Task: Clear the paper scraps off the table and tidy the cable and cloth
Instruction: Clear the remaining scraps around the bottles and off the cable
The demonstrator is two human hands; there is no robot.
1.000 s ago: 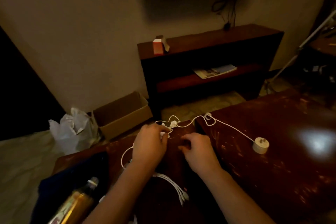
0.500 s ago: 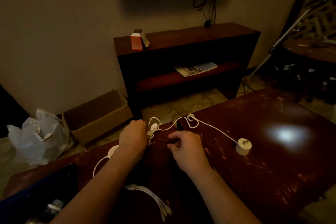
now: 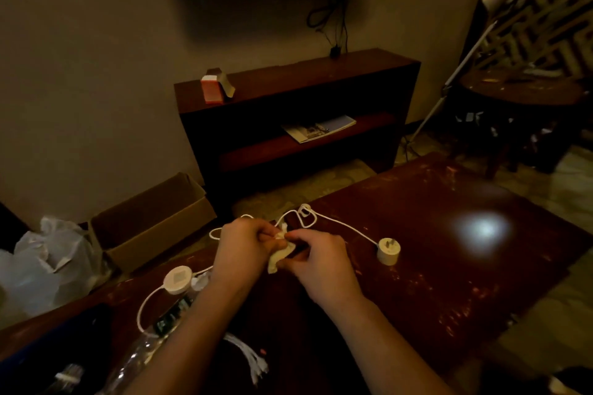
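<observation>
Over the dark wooden table [image 3: 449, 234] my left hand [image 3: 244, 250] and my right hand [image 3: 321, 263] meet, both pinching pale crumpled paper scraps [image 3: 280, 255] between them. A white cable [image 3: 340, 225] loops on the table just behind my hands and runs right to a round white plug [image 3: 388, 250]. Another stretch of cable curves left to a round white puck [image 3: 177, 279], and a bundle of white cable ends [image 3: 253, 359] lies under my left forearm. A dark blue cloth [image 3: 54, 343] lies at the table's near left.
A plastic bottle [image 3: 134, 359] lies on the cloth at the lower left. On the floor to the left stand an open cardboard box [image 3: 154, 221] and a white plastic bag [image 3: 48, 266]. A dark shelf unit [image 3: 298, 112] stands against the wall.
My hands have come together; the right hand now pinches the paper scraps that the left hand gathered. The camera has shifted, so the puck and bottle show at left.
</observation>
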